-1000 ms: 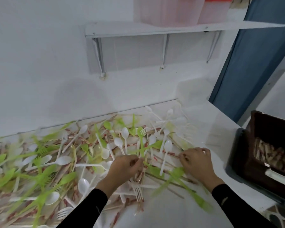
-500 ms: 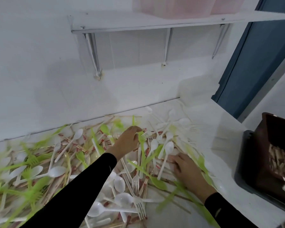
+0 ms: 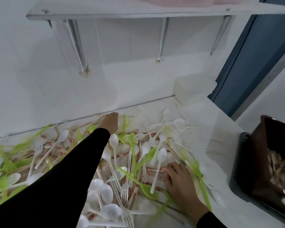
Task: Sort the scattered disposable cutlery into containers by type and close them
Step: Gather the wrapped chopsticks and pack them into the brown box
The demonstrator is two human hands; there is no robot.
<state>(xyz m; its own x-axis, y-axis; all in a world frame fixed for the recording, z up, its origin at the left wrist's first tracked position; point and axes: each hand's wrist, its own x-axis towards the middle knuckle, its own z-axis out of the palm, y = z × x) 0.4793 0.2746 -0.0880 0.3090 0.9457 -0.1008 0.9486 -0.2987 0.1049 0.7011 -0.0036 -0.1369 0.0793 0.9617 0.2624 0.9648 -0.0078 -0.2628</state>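
Note:
White spoons (image 3: 161, 155), white forks (image 3: 124, 191), green cutlery (image 3: 132, 140) and paper-wrapped chopsticks (image 3: 122, 155) lie mixed in a pile across the white counter (image 3: 220, 137). My left hand (image 3: 111, 122) is stretched to the back of the pile by the wall, its fingertips touching wooden chopsticks (image 3: 99, 116) there. My right hand (image 3: 179, 180) rests on the pile's near right side, fingers bent down and pinching a red-and-white wrapped chopstick (image 3: 155, 169). A brown container (image 3: 262, 145) at the right holds chopsticks (image 3: 280, 170).
The brown container sits in a dark grey bin (image 3: 240, 162) past the counter's right edge. A clear plastic container (image 3: 192, 89) stands at the back right corner. A wall shelf (image 3: 138, 12) hangs overhead, and a blue door (image 3: 262, 55) is at the right.
My left hand has reached from the middle of the pile out to the wall at the back. My right hand slid a little toward me and stays on the pile.

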